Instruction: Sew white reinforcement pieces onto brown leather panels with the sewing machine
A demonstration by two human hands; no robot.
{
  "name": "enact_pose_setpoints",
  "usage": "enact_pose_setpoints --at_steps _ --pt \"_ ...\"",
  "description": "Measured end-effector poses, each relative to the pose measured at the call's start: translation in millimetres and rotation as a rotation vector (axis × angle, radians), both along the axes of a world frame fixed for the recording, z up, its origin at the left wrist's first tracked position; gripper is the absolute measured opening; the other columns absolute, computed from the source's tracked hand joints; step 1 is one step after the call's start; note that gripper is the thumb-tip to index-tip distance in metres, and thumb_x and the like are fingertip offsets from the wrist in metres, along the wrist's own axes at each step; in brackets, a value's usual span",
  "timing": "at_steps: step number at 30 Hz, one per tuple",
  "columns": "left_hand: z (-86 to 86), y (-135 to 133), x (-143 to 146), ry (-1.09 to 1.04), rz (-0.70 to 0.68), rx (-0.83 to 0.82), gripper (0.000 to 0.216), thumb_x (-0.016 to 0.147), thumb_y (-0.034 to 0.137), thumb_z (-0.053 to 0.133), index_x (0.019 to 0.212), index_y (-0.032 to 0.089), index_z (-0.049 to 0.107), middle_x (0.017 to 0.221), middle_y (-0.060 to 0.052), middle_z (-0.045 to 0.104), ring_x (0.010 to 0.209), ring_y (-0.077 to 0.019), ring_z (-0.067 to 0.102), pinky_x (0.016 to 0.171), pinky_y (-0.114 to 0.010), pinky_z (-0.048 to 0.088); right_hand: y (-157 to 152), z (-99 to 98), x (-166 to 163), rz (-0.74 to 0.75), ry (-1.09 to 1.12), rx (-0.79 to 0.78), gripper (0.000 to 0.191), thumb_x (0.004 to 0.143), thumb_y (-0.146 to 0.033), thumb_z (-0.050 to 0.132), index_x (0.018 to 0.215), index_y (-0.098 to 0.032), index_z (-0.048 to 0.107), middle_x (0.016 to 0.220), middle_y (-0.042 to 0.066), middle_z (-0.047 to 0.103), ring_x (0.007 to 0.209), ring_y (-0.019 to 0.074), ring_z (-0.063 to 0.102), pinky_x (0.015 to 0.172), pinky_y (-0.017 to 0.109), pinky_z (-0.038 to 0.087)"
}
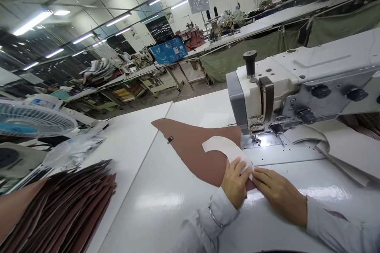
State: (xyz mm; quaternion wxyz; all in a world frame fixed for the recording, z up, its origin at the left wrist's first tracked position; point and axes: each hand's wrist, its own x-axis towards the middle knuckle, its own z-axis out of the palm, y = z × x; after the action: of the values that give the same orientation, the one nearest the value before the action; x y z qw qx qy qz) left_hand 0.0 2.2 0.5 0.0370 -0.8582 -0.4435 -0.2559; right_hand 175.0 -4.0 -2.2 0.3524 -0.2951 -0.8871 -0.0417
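Observation:
A reddish-brown panel (192,146), leather-like and pointed at its far end, lies on the white table left of the sewing machine's needle area. On top of it rests a white curved piece (225,146), which could be backing material. My left hand (234,184) has its bent fingers pressed on the near part of the white piece, gripping it with the brown panel's edge. Fingertips of my right hand (279,193) pinch the near right corner of the white piece. What lies under my fingers is hidden. The presser foot (257,139) is just beyond my hands.
A sewing machine (297,75) stands at the right, with white curved pieces (350,146) beside it. Stacked brown panels (68,209) fill the near left. A fan (35,118) and a clear plastic bag (73,152) are behind them. Other worktables (267,23) line the room.

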Motion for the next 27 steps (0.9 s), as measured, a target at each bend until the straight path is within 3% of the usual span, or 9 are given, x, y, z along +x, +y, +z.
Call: enact_pose_setpoints --at_steps 9,18,27 --pt "-4.8 4.4 -2.5 -0.037 -0.042 0.001 0.027 0.085 0.011 0.041 0.104 0.015 0.059 0.102 -0.013 0.060 0.107 -0.0300 0.049 0.084 -0.053 0.046 0.9 1.1 -0.8 -0.015 -0.011 0.024 0.028 0.085 -0.001 0.037 0.094 -0.005 0.063 0.099 0.013 0.060 0.099 0.0204 0.054 0.085 0.034 0.050" --pt "-5.3 58.0 3.3 -0.067 -0.281 -0.063 0.024 0.081 0.010 0.047 0.100 0.015 0.060 0.101 -0.011 0.060 0.108 -0.0257 0.048 0.093 -0.050 0.041 18.8 1.0 9.6 -0.141 -0.108 0.041 0.029 0.088 -0.006 0.034 0.100 -0.006 0.061 0.102 0.015 0.058 0.098 0.0228 0.053 0.080 0.038 0.049" --pt "-5.6 89.7 10.1 -0.112 -0.331 -0.066 0.021 0.084 0.012 0.046 0.095 0.017 0.063 0.099 -0.009 0.061 0.106 -0.0229 0.050 0.095 -0.045 0.041 41.0 5.5 12.7 -0.154 -0.070 0.017 0.028 0.086 -0.003 0.035 0.096 -0.006 0.061 0.097 0.013 0.059 0.097 0.0205 0.053 0.082 0.035 0.049"
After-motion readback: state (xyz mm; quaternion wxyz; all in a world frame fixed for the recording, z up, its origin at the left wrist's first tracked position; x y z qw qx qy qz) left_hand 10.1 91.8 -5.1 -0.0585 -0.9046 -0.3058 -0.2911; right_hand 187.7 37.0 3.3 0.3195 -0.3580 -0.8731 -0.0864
